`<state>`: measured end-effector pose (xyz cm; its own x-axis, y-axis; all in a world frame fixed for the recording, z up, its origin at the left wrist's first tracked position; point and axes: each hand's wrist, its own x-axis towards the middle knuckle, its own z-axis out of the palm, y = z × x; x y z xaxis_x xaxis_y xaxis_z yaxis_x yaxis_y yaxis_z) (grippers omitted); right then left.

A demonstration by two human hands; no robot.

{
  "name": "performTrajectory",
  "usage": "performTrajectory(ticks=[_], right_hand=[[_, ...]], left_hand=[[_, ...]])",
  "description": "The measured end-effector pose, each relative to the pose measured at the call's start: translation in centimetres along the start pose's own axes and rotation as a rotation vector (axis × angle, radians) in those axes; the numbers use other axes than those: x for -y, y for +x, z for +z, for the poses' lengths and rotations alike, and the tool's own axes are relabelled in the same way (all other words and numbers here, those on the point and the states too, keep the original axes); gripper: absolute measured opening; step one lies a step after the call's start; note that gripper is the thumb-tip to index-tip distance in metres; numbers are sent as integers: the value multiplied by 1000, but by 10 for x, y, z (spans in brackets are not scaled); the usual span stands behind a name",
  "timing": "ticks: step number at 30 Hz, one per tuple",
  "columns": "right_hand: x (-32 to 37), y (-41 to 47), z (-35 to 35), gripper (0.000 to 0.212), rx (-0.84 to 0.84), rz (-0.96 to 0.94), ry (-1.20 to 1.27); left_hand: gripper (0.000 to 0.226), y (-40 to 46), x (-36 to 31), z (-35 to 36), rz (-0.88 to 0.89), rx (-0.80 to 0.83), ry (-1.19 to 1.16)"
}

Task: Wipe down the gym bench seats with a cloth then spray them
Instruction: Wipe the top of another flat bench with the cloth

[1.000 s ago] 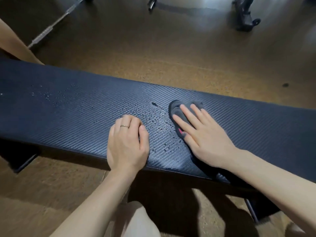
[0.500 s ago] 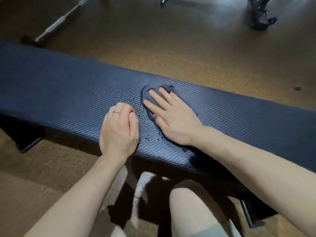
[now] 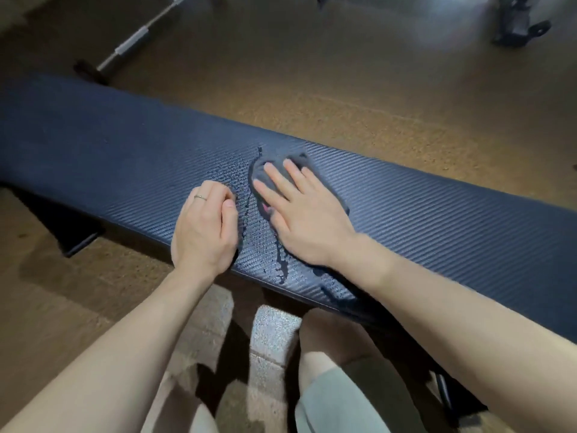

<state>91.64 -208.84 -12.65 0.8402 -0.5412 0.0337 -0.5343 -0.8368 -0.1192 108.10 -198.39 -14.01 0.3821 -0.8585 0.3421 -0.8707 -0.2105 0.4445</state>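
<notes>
Two hands are on the bench [image 3: 437,220]. The right hand [image 3: 304,215], its grip flat with fingers spread, presses the dark cloth [image 3: 274,170] under its palm; the left hand [image 3: 204,226], fingers curled and holding nothing, rests just beside it. Droplets [image 3: 246,220] lie between them, so wiping seems underway. Next, the cloth likely needs sweeping through that wet patch.

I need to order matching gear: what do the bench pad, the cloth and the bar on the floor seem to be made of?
Bench pad: likely vinyl with a carbon-weave texture, faint sheen; droplets bead on it. Cloth under the right hand: soft grey fabric, perhaps microfibre; matte and rumpled. Bar: looks like metal, bright reflective grey.
</notes>
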Motion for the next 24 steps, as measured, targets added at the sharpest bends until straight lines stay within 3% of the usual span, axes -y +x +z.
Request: performTrajectory(ticks=[4,12,19,24], right_hand=[[32,-103,2,57,45,-191,70],[15,-61,-2,55,39,-192,68],[-60,-224,-22,62,147,-161,-93],[-31,-156,-18,54,137,-234,-52]], left_hand=[[25,0,-3,-1,-28,27,14],[21,0,-8,-3,-49,39,46],[24,-3,-10,-5,-51,50,-16],[23,-4,-14,-5,-63,13,-35]])
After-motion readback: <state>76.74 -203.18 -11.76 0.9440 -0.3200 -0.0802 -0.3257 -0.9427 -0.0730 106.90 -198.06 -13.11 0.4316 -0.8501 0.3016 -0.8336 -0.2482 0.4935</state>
